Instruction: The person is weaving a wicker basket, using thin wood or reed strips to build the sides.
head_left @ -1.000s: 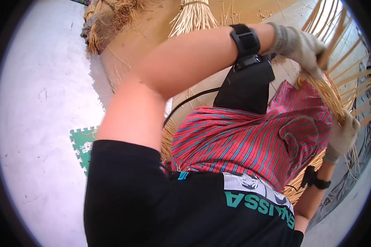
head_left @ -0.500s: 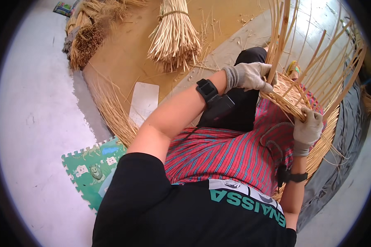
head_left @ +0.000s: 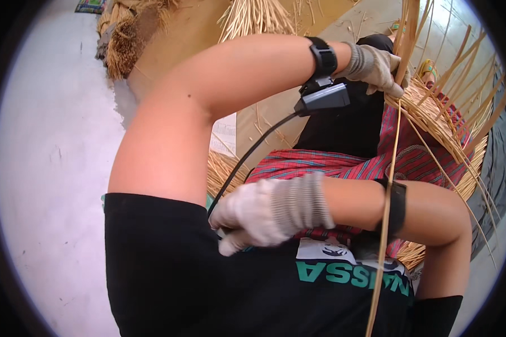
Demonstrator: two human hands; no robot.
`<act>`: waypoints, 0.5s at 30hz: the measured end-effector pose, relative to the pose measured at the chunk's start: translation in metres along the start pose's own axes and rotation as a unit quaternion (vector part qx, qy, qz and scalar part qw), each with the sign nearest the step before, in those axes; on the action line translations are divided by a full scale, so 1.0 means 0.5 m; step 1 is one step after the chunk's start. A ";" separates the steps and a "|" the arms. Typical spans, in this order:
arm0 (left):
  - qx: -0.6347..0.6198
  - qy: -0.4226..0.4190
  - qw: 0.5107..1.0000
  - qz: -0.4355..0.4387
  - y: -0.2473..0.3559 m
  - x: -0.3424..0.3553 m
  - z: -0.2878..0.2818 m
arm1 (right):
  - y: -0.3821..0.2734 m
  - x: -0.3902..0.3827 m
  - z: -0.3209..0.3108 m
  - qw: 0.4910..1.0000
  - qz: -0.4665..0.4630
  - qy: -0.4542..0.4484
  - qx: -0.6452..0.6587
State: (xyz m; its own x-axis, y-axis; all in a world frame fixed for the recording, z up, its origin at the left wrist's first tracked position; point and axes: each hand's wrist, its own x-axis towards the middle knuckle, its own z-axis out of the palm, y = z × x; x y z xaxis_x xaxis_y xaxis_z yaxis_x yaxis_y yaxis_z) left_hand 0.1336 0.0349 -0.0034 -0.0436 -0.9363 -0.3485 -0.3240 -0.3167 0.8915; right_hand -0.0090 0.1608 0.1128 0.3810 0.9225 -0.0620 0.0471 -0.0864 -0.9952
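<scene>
My left hand (head_left: 383,72), in a pale knit glove, grips the near edge of a partly woven wicker basket (head_left: 430,112) beside a broad upright stake (head_left: 409,42). The basket lies tilted over my lap with long stakes fanning up and outward. From its edge a long strand (head_left: 392,163) hangs toward me, crossing in front of my right forearm. My right hand (head_left: 258,216), also gloved and slightly blurred, is drawn across my chest near my left sleeve. Its fingers are closed; a small shiny bit shows at them, too unclear to name.
A black cable (head_left: 253,149) runs from the device on my left wrist (head_left: 323,101) down past my right hand. Bundles of cane (head_left: 258,19) lie ahead, with darker bundles (head_left: 123,48) further left. A printed sheet (head_left: 225,135) and loose cane pieces lie on the floor.
My right hand has left the basket's rim and swung left across my chest. My left hand stays on the basket. A long strand now hangs in front of me, and the view has shifted.
</scene>
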 end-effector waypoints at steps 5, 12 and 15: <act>0.033 0.008 0.999 -0.039 0.006 -0.006 0.006 | -0.002 0.019 0.009 0.995 -0.075 0.029 0.067; 0.047 -0.004 0.998 -0.044 0.002 0.000 0.005 | 0.015 0.052 0.028 0.952 0.005 0.291 0.095; -0.011 0.005 1.000 -0.012 -0.002 0.003 0.006 | 0.036 0.068 0.033 0.971 0.152 0.186 0.008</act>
State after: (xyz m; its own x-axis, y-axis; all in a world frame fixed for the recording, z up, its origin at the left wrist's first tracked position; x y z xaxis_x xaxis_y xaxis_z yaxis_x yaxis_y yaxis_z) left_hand 0.1311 0.0342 -0.0055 -0.0267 -0.9302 -0.3661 -0.3031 -0.3415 0.8897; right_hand -0.0104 0.1968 0.0916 0.6817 0.6557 -0.3246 -0.1329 -0.3253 -0.9362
